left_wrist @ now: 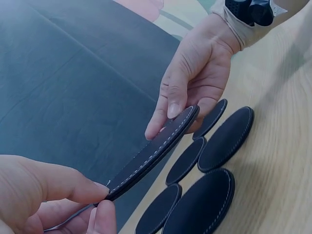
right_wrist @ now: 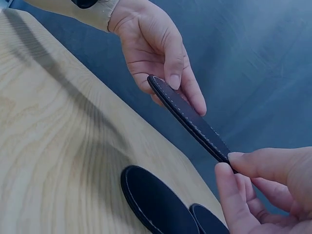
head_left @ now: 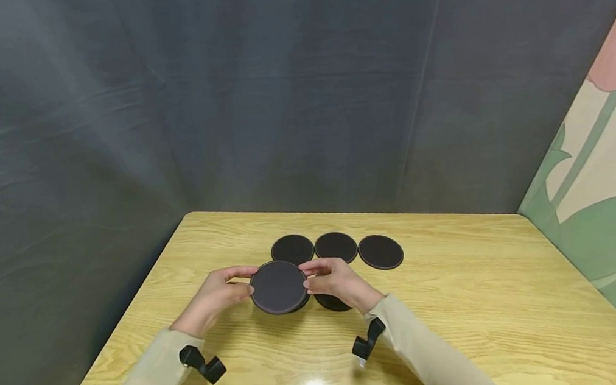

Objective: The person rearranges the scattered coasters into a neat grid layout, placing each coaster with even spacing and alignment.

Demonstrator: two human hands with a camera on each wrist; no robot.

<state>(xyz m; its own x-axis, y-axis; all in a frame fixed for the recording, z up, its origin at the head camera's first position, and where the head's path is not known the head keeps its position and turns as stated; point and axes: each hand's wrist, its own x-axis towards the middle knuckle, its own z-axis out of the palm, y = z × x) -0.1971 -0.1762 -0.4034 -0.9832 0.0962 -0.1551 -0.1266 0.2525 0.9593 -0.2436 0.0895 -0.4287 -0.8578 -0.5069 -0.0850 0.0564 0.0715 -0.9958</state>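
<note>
Both hands hold a round black coaster with a stitched rim, raised above the table and tilted. My left hand pinches its left edge between thumb and fingers. At the opposite edge, my right hand grips it the same way. In the left wrist view, pale stitching runs along the held coaster. Behind it, a row of three matching coasters lies flat. Nearer me lies another coaster, partly covered by the right hand; one more beneath the held coaster is mostly hidden in the head view.
The coasters lie on a light wood-grain table. A dark cloth hangs behind and to the left of it. On the right is a panel with a painted flower. A wrist camera is strapped over the left sleeve.
</note>
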